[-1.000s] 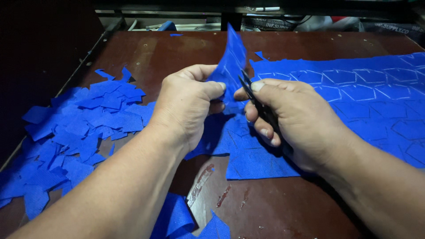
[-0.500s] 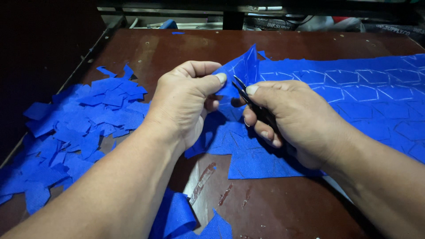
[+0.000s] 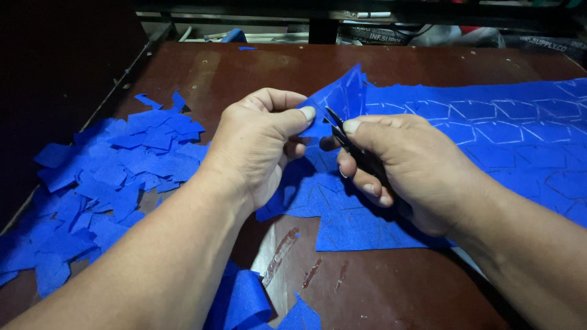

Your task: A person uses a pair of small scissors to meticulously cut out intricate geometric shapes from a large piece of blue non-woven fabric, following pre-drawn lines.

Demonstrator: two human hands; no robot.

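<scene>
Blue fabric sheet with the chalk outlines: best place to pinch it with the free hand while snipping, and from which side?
Pinch the raised flap of the blue sheet right beside the scissors, coming from the left, as the left hand does. That corner stands up off the table, so thumb and finger get both faces, while the right hand works from the right. The rest lies flat, with no edge to grab.

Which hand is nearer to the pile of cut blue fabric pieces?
Left. The left hand is just right of the pile of cut blue fabric pieces; the right hand, holding black scissors, is farther right.
</scene>
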